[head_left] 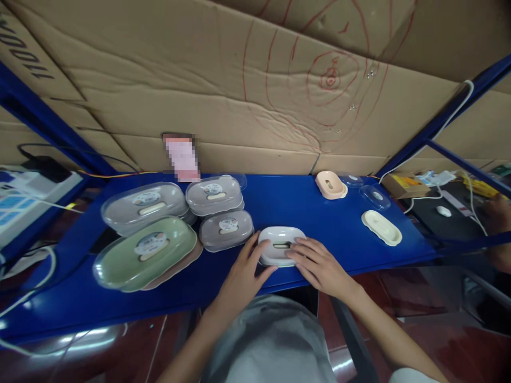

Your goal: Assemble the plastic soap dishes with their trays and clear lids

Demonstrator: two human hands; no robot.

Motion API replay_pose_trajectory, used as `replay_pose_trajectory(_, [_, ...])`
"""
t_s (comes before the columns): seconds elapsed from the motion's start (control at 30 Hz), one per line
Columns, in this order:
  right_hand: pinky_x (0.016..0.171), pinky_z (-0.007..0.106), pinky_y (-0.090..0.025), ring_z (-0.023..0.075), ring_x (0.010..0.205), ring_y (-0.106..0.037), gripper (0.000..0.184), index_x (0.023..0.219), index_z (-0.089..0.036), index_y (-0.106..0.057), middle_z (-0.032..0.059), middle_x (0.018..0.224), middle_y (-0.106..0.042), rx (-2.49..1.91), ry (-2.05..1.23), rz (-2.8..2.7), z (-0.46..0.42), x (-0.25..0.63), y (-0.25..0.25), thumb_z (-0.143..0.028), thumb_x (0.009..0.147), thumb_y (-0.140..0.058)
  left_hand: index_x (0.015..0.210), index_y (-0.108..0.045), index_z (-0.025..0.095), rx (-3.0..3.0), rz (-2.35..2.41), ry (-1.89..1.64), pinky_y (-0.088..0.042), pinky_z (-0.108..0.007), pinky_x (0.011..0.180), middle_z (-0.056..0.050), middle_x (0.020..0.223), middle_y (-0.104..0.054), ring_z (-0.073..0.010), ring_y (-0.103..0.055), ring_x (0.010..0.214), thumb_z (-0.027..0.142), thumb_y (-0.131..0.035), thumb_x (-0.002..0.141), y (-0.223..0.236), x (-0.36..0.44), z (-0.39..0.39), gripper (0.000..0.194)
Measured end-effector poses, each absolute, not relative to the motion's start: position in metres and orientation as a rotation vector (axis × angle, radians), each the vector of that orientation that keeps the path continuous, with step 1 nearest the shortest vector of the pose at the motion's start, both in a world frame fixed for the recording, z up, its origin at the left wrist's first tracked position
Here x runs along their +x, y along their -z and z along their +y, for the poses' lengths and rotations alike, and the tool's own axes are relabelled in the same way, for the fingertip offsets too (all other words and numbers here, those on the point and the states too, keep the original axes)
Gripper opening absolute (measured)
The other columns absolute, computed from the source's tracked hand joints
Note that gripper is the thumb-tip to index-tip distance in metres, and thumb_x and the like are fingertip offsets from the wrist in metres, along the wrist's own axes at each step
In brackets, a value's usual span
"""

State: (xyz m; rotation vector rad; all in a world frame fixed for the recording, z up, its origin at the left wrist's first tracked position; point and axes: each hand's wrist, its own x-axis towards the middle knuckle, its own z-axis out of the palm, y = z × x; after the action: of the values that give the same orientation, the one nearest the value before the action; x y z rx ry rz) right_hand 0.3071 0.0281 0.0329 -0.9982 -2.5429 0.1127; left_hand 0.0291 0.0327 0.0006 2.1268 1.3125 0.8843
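A small white oval plastic dish (280,234) with a slot in its middle lies near the front edge of the blue table, between my hands. My left hand (249,266) grips its left end, the thumb at the near side and the fingers along the rim. On the right end, my right hand (319,263) has its fingers over the top and the thumb below. Just left of it sits a grey oval dish (211,234) under a clear lid with a round label. Whether a second piece lies under the white dish is hidden.
Larger lidded dishes, one green (167,266) and others grey (120,207), stand at the left. A peach dish (331,181), clear lids (375,198) and a cream tray (381,226) lie at the right. A blurred-out phone-like screen (182,157) leans on the cardboard wall (223,122).
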Motion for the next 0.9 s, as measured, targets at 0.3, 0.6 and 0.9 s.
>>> replay_pose_trajectory(0.3, [0.117, 0.052, -0.052, 0.0278, 0.140, -0.062, 0.044, 0.152, -0.029, -0.058, 0.0097, 0.140, -0.072, -0.985, -0.112, -2.486, 0.031, 0.302, -0.032, -0.026, 0.108, -0.057, 0.163, -0.033, 0.038, 2.123, 1.324, -0.897, -0.045, -0.046, 0.125, -0.010, 0.172, -0.041, -0.0288, -0.045, 0.157, 0.034, -0.067, 0.102, 0.000, 0.029, 0.031, 0.071])
replay_pose_trajectory(0.6, [0.102, 0.049, -0.059, 0.0257, 0.114, -0.075, 0.022, 0.124, -0.030, -0.072, 0.0064, 0.113, -0.079, -0.993, -0.326, -2.100, 0.034, 0.297, -0.027, -0.024, 0.107, -0.059, 0.155, -0.039, 0.036, 2.056, 1.335, -0.901, -0.045, -0.046, 0.125, -0.010, 0.167, -0.046, -0.0282, -0.048, 0.154, 0.031, -0.069, 0.101, -0.005, 0.031, 0.032, 0.062])
replay_pose_trajectory(0.9, [0.120, 0.055, -0.047, 0.0286, 0.139, -0.064, 0.043, 0.145, -0.031, -0.067, 0.0095, 0.137, -0.074, -0.959, -0.198, -2.424, 0.052, 0.289, -0.027, -0.045, 0.104, -0.067, 0.138, -0.051, 0.031, 2.087, 1.265, -0.901, -0.049, -0.050, 0.120, -0.011, 0.160, -0.044, -0.0322, -0.051, 0.149, 0.026, -0.070, 0.098, -0.007, 0.032, 0.033, 0.045])
